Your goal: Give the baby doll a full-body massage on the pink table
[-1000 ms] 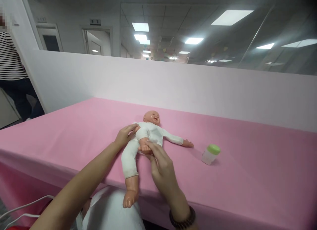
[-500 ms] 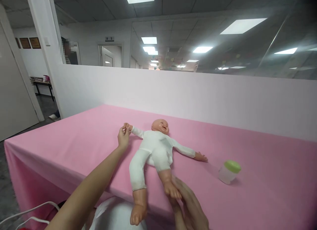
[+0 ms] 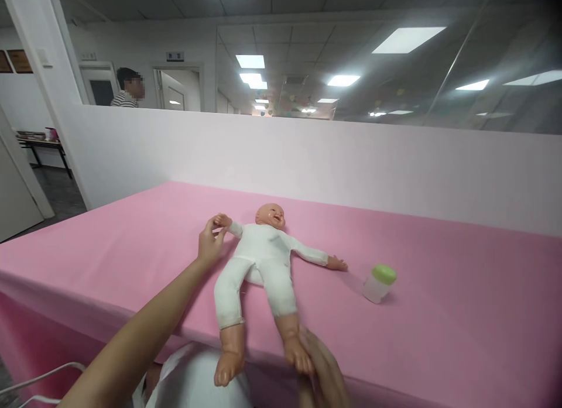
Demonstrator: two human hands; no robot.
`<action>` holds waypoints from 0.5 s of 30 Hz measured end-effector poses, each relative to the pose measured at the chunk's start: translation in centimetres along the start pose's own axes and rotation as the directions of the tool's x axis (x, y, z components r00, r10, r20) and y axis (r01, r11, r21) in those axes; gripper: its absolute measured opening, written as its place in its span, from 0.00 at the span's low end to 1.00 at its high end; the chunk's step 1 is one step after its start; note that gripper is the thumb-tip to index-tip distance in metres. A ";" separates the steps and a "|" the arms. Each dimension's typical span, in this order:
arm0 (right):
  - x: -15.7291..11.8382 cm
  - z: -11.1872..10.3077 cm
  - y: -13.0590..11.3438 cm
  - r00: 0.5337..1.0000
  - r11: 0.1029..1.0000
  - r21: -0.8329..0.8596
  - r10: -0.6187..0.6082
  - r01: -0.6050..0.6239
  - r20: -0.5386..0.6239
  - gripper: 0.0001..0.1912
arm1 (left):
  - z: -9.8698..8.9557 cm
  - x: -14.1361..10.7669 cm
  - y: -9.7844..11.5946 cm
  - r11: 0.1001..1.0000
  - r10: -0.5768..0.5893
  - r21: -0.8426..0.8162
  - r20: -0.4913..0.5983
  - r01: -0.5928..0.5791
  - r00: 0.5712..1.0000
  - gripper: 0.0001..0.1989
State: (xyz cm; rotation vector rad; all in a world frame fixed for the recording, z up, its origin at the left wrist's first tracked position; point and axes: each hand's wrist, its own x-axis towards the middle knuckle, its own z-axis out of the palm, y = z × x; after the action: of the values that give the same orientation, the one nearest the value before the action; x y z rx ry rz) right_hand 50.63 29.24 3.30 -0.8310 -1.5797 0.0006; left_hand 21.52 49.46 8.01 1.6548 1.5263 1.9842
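Observation:
A baby doll (image 3: 263,244) in a white cloth suit lies on its back on the pink-covered table (image 3: 421,314), its feet over the near edge. My left hand (image 3: 211,239) has its fingers closed round the doll's hand on the left side. Against the doll's foot on the right side rests my right hand (image 3: 322,367), its thumb below and its fingers along the outer side of the foot. The doll's other arm lies stretched out to the right. Beyond it stands a small clear container (image 3: 375,290) with a green lid (image 3: 384,274).
A low white wall (image 3: 307,162) with glass above borders the table's far side. Behind the glass is a person in a striped top (image 3: 127,95). White cables (image 3: 44,381) hang at the lower left.
The doll's leg on the right side is straighter, its foot still at my right hand. The view has shifted, and the person behind the glass shows more fully.

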 end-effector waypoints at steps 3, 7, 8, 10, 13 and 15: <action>4.2 1.4 -1.1 0.997 0.998 0.059 -0.027 0.023 0.069 0.24 | 0.3 -1.2 1.1 0.913 0.342 0.137 0.250 -0.383 0.906 0.17; 8.1 4.7 -1.6 0.975 0.989 0.141 -0.075 0.046 0.209 0.27 | 0.3 -1.6 1.5 0.769 0.514 0.189 0.384 -0.610 0.767 0.17; 8.6 5.5 -1.6 0.965 0.988 0.147 -0.089 0.054 0.246 0.27 | 0.2 -1.6 1.5 0.758 0.523 0.197 0.387 -0.622 0.759 0.17; 9.0 6.5 -1.6 0.950 0.986 0.155 -0.110 0.067 0.292 0.29 | 0.1 -1.5 1.5 0.766 0.506 0.218 0.376 -0.605 0.776 0.17; 8.8 6.5 -1.8 0.961 0.985 0.166 -0.098 0.055 0.259 0.28 | 0.1 -1.3 1.4 0.829 0.410 0.261 0.317 -0.495 0.855 0.16; 8.3 5.6 -2.1 0.979 0.984 0.169 -0.089 0.058 0.185 0.26 | 0.2 -1.1 1.1 0.883 0.312 0.274 0.262 -0.380 0.913 0.17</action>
State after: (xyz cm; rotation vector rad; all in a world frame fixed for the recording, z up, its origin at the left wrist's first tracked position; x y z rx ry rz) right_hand 45.21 34.39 10.25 -0.6591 -1.7654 0.1590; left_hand 22.62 48.29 8.07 2.3370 1.6288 1.6921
